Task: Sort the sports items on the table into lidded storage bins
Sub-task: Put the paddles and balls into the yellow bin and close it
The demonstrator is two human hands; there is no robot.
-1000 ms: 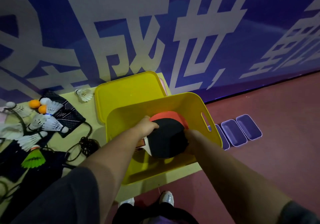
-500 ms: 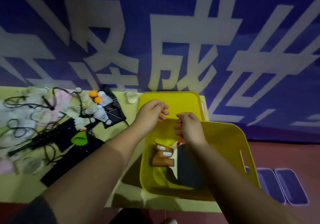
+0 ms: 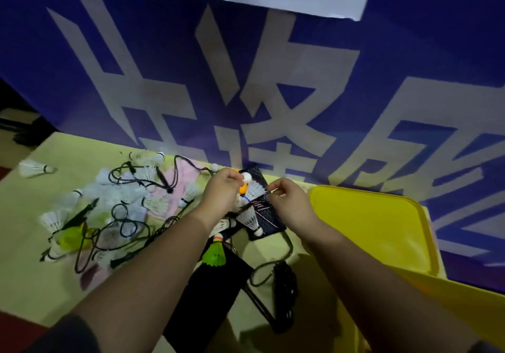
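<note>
The bench [image 3: 32,257] is pale yellow-green, the banner [image 3: 410,52] behind it deep blue with big white characters, and the floor [image 3: 16,333] at near left dark red. On the left, white shuttlecocks [image 3: 52,220] lie among black cords [image 3: 128,227] on a pink cloth [image 3: 185,178], and near the middle a neon-green shuttlecock [image 3: 214,254] has an orange band at its cork. A black pouch [image 3: 269,216] with thin pale lines carries an orange ball [image 3: 241,189] and a white blue-banded shuttlecock [image 3: 254,188]; the lid [image 3: 369,224] and bin [image 3: 464,306] on the right are bright yellow.
</note>
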